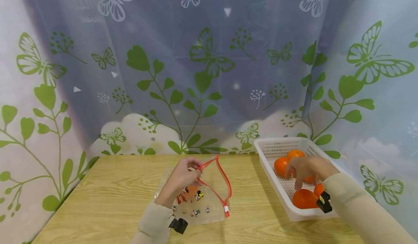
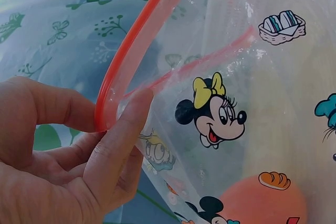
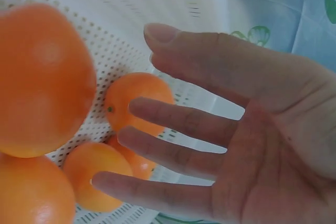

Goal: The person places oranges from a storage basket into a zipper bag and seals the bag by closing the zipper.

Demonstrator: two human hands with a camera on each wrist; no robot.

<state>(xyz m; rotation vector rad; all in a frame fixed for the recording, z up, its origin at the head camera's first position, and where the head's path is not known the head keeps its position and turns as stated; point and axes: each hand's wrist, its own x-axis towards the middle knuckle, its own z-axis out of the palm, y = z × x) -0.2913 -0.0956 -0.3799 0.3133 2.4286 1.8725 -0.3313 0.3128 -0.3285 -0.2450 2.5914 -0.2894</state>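
My left hand (image 1: pixel 182 176) pinches the red zip edge (image 1: pixel 229 187) of a clear plastic bag (image 1: pixel 213 212) printed with cartoon characters. The bag's mouth gapes toward the right, and an orange (image 2: pixel 265 205) shows through its wall in the left wrist view. Over the white basket (image 1: pixel 273 190) hovers my right hand (image 1: pixel 310 167), fingers spread and loosely extended with nothing in them. Below it lie several oranges: one (image 1: pixel 304 199) near the basket's front, another (image 1: pixel 281 166) farther back. In the right wrist view the fingertips overlap a small orange (image 3: pixel 142 100).
The wooden table (image 1: pixel 121 197) carries the bag at its middle and the perforated basket along its right side. A curtain (image 1: pixel 169 102) with green leaves and butterflies hangs behind and on both sides. Black wrist mounts (image 1: pixel 178 226) sit on both sleeves.
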